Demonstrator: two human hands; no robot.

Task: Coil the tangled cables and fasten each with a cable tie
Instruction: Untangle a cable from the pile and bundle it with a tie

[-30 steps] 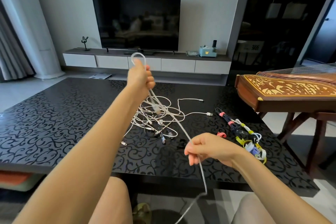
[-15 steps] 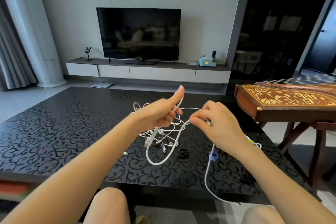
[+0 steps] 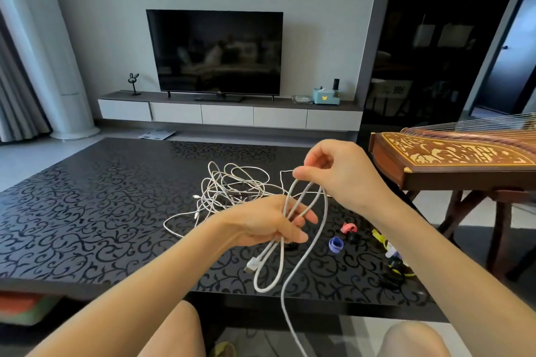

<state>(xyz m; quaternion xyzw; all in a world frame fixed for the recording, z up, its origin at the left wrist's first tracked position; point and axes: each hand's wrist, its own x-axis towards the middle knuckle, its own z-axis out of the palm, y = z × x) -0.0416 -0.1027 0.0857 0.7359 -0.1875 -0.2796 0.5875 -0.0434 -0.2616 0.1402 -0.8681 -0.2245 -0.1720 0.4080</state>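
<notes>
Gripping a few loops of a white cable (image 3: 282,264) in the left hand (image 3: 269,223), with fingers curled round the strands, above the near half of the desk (image 3: 87,211). Pinching the top bend of those same loops with the right hand (image 3: 333,171), between thumb and forefinger, higher and slightly to the right. Hanging below the left hand: one closed loop, a plug end (image 3: 251,265), and a long loose strand dropping past the near desk edge and out of view. Lying farther back on the desk, behind both hands: a tangle of white cables (image 3: 232,188). Lying to the right of the held loops: a pink tie (image 3: 348,228) and a purple tie (image 3: 336,244), close together. Lying farther right, near the desk edge: a cluster of bundled cables (image 3: 394,264).
</notes>
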